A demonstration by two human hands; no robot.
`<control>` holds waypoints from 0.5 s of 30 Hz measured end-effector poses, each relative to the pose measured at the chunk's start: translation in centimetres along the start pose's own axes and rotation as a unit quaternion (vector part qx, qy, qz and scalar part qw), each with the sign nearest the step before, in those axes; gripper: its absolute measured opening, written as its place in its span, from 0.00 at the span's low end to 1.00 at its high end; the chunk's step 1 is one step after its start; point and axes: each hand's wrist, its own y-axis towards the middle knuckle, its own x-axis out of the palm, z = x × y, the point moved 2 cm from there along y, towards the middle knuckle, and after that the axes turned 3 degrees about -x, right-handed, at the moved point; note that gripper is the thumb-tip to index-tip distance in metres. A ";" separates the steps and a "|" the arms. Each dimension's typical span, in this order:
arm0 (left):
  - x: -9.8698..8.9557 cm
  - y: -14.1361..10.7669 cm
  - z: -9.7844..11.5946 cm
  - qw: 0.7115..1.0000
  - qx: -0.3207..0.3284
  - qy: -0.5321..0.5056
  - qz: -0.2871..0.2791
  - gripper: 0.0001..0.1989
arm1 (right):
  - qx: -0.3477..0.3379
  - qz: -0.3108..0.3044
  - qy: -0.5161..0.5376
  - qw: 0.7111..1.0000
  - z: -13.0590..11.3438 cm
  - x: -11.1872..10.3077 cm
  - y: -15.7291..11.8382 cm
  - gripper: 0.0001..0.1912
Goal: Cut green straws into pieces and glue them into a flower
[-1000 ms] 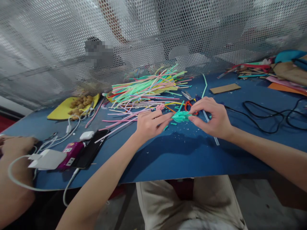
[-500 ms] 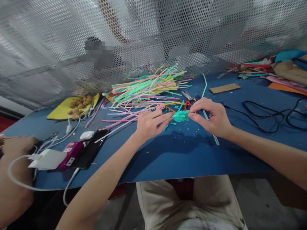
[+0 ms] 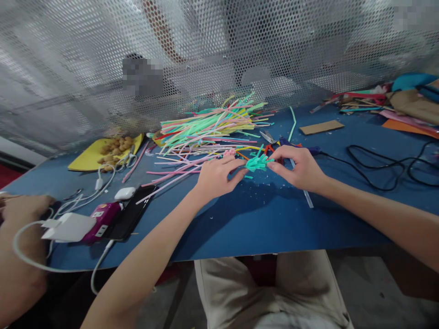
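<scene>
A teal bunch of short pipe cleaner pieces (image 3: 256, 162) is held just above the blue table, between my two hands. My left hand (image 3: 218, 179) has its thumb and fingertips closed at the bunch's left end. The thumb and index finger of my right hand (image 3: 297, 168) pinch a strand at its right end. Close behind lie scissors (image 3: 268, 137) with orange-red handles and a pink fuzzy piece (image 3: 229, 152). A dark blue glue gun (image 3: 313, 150) is partly hidden behind my right hand, and a clear glue stick (image 3: 308, 199) sticks out below that hand.
A pile of colourful pipe cleaners (image 3: 209, 123) lies before the perforated metal screen (image 3: 291, 55). At left are a phone (image 3: 132, 214), a purple power strip (image 3: 101, 224), white cables and another person's arm (image 3: 24, 242). Cardboard (image 3: 321, 127) and a black cable (image 3: 373, 187) lie right.
My left thumb and fingers have parted slightly, and the teal bunch looks more spread out and turned. My right hand has shifted slightly down and left, showing more of the glue gun.
</scene>
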 end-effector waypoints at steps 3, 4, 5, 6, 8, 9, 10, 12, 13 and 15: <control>0.5 -0.1 0.0 0.999 -0.015 -0.018 -0.028 0.19 | 0.031 0.006 0.002 0.999 0.0 0.1 0.0 0.08; 0.7 -0.1 0.0 0.999 -0.016 -0.031 -0.037 0.20 | 0.040 0.007 0.003 0.999 0.1 0.2 0.0 0.08; 0.9 -0.1 0.0 0.998 -0.015 -0.046 -0.045 0.21 | 0.043 0.005 0.003 0.999 0.2 0.2 -0.1 0.09; 1.0 -0.2 0.1 0.997 -0.012 -0.059 -0.053 0.21 | 0.038 0.001 0.002 0.999 0.2 0.3 -0.1 0.09; 1.2 -0.2 0.2 0.995 0.001 -0.082 -0.058 0.21 | 0.009 -0.007 -0.014 1.000 0.3 0.5 -0.1 0.08; 1.3 -0.3 0.2 0.994 0.008 -0.089 -0.058 0.21 | -0.011 -0.011 -0.028 0.999 0.3 0.6 -0.2 0.07; 1.3 -0.3 0.3 0.994 0.016 -0.094 -0.056 0.21 | -0.030 -0.014 -0.042 0.999 0.3 0.6 -0.2 0.07; 1.2 -0.3 0.5 0.994 0.030 -0.091 -0.054 0.22 | -0.058 -0.017 -0.066 0.996 0.2 0.7 -0.3 0.07; 1.1 -0.3 0.6 0.994 0.038 -0.082 -0.054 0.22 | -0.067 -0.021 -0.071 0.995 0.2 0.7 -0.3 0.08; 0.8 -0.3 0.7 0.996 0.053 -0.055 -0.052 0.22 | -0.086 -0.030 -0.074 0.993 -0.1 0.5 -0.3 0.09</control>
